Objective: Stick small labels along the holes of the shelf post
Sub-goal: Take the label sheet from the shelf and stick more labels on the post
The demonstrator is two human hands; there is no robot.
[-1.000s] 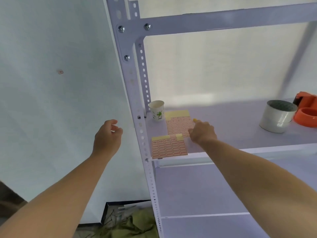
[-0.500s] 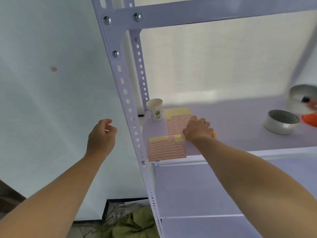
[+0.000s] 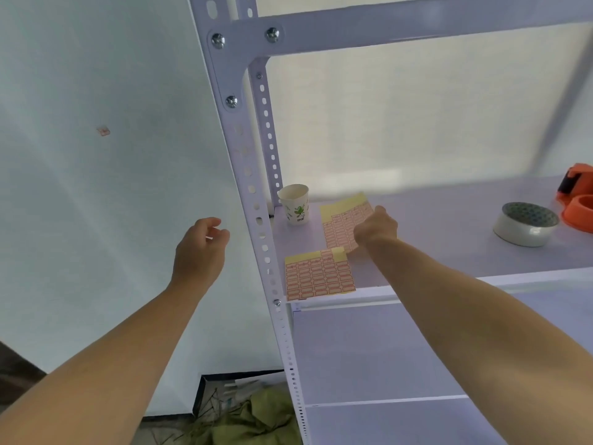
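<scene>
The white shelf post (image 3: pixel 253 194) with its row of holes runs down the middle of the view. Two sheets of small red-edged labels lie on the shelf board (image 3: pixel 449 242) beside it. The near label sheet (image 3: pixel 317 277) is flat at the board's front edge. The far label sheet (image 3: pixel 340 223) sits skewed, its right edge under my right hand (image 3: pixel 375 228), whose curled fingers grip it. My left hand (image 3: pixel 200 252) hovers left of the post, fingers loosely curled and holding nothing.
A paper cup (image 3: pixel 295 205) stands in the shelf's back left corner by the post. A roll of clear tape (image 3: pixel 526 224) and an orange tape dispenser (image 3: pixel 577 200) are at the right. One stray label (image 3: pixel 103 131) sticks on the wall. Green cloth (image 3: pixel 253 419) lies on the floor.
My right hand has moved from the far sheet's lower edge up along its right side, and the sheet now sits skewed. My left hand has stayed left of the post.
</scene>
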